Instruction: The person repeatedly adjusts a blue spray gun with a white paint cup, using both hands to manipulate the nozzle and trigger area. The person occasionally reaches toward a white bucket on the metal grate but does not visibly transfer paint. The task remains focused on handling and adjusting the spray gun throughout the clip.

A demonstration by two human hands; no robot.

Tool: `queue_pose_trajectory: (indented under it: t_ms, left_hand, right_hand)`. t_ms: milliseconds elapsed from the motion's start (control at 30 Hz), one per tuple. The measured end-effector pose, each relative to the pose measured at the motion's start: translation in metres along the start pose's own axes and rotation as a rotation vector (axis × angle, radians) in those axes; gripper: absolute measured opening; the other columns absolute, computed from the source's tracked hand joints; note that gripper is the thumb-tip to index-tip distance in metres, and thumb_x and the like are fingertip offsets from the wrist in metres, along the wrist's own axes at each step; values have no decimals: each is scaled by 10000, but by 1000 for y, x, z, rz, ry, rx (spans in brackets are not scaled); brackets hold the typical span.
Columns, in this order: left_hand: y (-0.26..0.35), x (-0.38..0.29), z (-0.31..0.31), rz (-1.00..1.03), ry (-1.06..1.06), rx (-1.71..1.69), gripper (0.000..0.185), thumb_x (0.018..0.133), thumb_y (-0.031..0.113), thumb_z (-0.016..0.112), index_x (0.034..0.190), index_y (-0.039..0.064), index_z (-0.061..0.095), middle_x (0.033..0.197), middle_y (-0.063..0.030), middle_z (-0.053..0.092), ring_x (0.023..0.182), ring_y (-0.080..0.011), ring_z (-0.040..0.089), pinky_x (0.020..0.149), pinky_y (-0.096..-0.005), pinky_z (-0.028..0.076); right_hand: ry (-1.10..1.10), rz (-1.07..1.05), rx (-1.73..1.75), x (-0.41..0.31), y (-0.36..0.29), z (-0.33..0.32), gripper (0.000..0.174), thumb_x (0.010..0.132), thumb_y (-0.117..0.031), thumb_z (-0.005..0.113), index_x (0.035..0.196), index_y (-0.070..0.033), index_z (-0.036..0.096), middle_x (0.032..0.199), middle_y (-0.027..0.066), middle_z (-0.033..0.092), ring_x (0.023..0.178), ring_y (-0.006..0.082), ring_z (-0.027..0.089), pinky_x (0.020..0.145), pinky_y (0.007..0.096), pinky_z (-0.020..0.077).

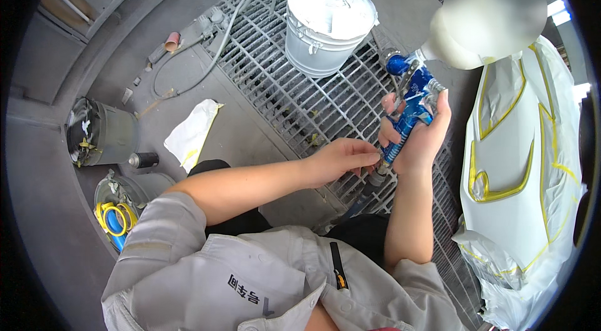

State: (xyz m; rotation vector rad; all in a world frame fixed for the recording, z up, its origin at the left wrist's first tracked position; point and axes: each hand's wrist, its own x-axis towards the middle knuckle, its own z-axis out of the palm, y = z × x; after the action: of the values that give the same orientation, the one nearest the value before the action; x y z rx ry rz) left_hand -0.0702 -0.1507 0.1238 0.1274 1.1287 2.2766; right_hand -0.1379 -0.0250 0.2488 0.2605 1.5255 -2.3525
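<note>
My right hand (pixel 422 138) is wrapped around the grip of a blue gravity-feed spray gun (pixel 413 91), which has a large whitish cup (pixel 479 26) on it. Paint marks the gun's body. At the base of the grip, the fingertips of my left hand (pixel 345 159) pinch a small part by the hose fitting (pixel 375 178); the fingers hide most of that part. A hose runs down from the fitting. Beyond my hands, a lidded pail (pixel 324 26) coated in pale paint stands on the floor grating (pixel 263 73).
A car body panel (pixel 502 143), masked with film and yellow tape, is at the right. At the left are a gray bucket (pixel 112 131), another bucket with yellow tape rolls (pixel 124 218), a spray can (pixel 144 160) and masking paper (pixel 192 131). An air hose (pixel 230 26) crosses the floor.
</note>
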Motion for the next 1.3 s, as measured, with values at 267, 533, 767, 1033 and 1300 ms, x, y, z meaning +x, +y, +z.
queue_pose_trajectory:
  t_ms: [267, 533, 767, 1033, 1300]
  left_hand:
    - [-24, -4, -4, -42, 27, -179, 271, 1067, 282, 655, 1243, 85, 711, 1083, 29, 711, 974, -60, 627, 817, -231, 476]
    - [-30, -1, 0, -82, 3, 12, 305, 1066, 271, 653, 1285, 64, 702, 1080, 12, 727, 985, -79, 644, 840, -250, 487]
    - [-37, 0, 8, -60, -46, 23, 300, 1069, 250, 650, 1285, 47, 700, 1096, -5, 737, 1017, -83, 658, 880, -253, 492]
    - [-42, 2, 13, -70, -52, 26, 300, 1071, 228, 649, 1306, 46, 689, 1095, -10, 737, 1034, -79, 652, 888, -249, 488]
    - [-47, 5, 13, -40, -69, 4, 231, 1045, 152, 683, 1240, 34, 716, 1123, -23, 747, 1041, -86, 665, 951, -266, 515]
  right_hand:
    - [6, -131, -77, 2, 24, -18, 717, 1051, -664, 264, 995, -9, 550, 858, 101, 601, 457, 116, 415, 407, 278, 336]
    - [-19, -129, 91, -13, 31, -44, 725, 1040, -656, 321, 1139, 29, 538, 876, 133, 612, 442, 121, 432, 389, 266, 355]
    - [-77, -126, 105, -20, 28, -59, 724, 1049, -642, 321, 1147, 43, 533, 839, 145, 619, 430, 126, 447, 386, 267, 363]
    - [-89, -93, 146, -21, 27, -66, 710, 1064, -626, 296, 1137, 34, 549, 835, 134, 620, 430, 124, 435, 393, 260, 351]
    - [-95, -65, 48, -23, 26, -72, 775, 1055, -670, 213, 1091, 43, 515, 907, 133, 583, 448, 114, 409, 404, 274, 364]
